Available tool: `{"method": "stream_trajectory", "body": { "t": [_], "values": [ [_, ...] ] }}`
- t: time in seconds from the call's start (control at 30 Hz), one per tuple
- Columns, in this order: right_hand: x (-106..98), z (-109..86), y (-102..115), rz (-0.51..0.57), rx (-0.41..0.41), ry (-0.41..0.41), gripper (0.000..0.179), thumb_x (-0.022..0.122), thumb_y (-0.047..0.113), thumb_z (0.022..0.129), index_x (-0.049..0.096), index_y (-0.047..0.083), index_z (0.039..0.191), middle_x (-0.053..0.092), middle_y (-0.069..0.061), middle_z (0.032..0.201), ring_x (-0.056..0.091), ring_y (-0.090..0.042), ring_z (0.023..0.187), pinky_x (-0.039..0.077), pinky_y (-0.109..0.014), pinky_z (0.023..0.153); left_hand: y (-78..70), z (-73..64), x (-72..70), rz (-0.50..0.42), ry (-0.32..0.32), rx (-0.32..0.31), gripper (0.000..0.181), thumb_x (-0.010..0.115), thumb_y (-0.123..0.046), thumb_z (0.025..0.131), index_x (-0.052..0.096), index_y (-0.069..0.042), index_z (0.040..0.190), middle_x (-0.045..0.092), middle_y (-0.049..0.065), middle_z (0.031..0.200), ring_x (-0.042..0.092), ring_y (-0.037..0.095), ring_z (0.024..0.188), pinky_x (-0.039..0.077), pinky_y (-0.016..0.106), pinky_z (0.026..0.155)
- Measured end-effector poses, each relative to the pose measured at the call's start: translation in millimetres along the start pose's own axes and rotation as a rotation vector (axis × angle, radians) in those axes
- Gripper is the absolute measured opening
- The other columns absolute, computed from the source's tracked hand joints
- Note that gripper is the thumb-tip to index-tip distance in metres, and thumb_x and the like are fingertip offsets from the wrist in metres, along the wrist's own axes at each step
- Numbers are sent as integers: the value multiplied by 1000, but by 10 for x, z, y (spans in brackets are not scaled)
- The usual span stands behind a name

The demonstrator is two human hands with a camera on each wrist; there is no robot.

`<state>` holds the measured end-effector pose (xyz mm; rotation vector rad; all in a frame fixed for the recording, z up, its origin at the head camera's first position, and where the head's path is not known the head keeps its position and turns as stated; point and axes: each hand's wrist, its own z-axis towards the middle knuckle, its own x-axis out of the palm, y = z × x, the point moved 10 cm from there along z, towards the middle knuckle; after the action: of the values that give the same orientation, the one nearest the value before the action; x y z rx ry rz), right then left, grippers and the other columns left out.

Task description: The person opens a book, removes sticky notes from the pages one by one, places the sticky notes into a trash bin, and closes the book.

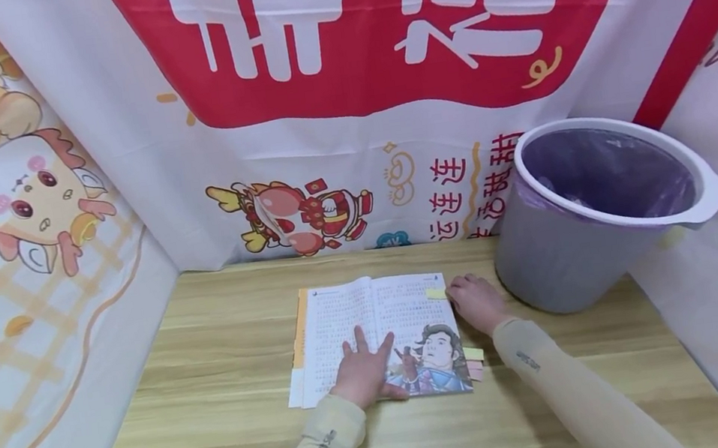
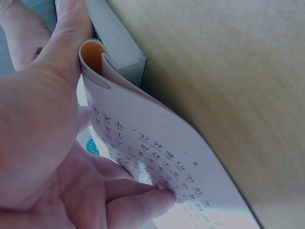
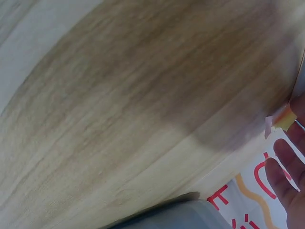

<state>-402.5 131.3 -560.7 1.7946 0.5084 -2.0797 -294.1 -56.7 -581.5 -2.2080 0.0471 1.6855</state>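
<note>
An open book (image 1: 337, 318) with printed text lies on the wooden table, a drawn figure filling its lower right page. My left hand (image 1: 361, 371) rests spread across the lower middle of the pages. In the left wrist view, its fingertips touch a printed page (image 2: 157, 124) that bows up near the spine, beside the thumb. At the book's upper right edge, my right hand (image 1: 478, 301) pinches a yellow sticky tab (image 1: 436, 294). That tab (image 3: 286, 118) pokes out between thumb and forefinger in the right wrist view. Yellow and pink tabs (image 1: 475, 360) stick out lower down the same edge.
A grey bin (image 1: 561, 258) lined with a purple bag stands at the table's back right, close to my right hand. Behind the table (image 1: 218, 394) hangs a printed white and red cloth (image 1: 347, 135). Patterned cloth (image 1: 35, 297) also covers the left side.
</note>
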Motion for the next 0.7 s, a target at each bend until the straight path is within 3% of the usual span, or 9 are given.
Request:
{"method": "stream_trajectory", "body": {
  "t": [0.2,0.5,0.57,0.7],
  "values": [
    [-25,14,-18,19,-4,-26,14,70,15,92,75,10,104,68,-7,106,63,-28,100,53,-48,88,19,15,15,0,-3,-4,117,76,-69,56,34,-23,155,14,43,151,29,69,126,50,62,92],
    [13,54,-3,-112,-46,94,14,64,18,95,74,13,105,69,-6,109,63,-28,102,51,-49,92,10,15,16,44,-13,0,117,74,-72,56,35,-24,155,18,43,150,33,68,125,53,58,89],
    [-33,60,6,-116,-60,65,11,66,18,94,74,13,100,71,-6,104,64,-27,97,52,-48,88,8,12,19,43,-8,-3,117,74,-71,56,35,-24,155,17,43,151,33,68,125,52,59,90],
    [-215,59,1,-44,-66,-89,8,69,14,90,74,10,85,69,-5,82,65,-26,77,54,-45,72,15,14,22,25,-1,-4,116,75,-71,57,35,-24,155,16,43,151,31,68,126,50,61,92]
  ]
}}
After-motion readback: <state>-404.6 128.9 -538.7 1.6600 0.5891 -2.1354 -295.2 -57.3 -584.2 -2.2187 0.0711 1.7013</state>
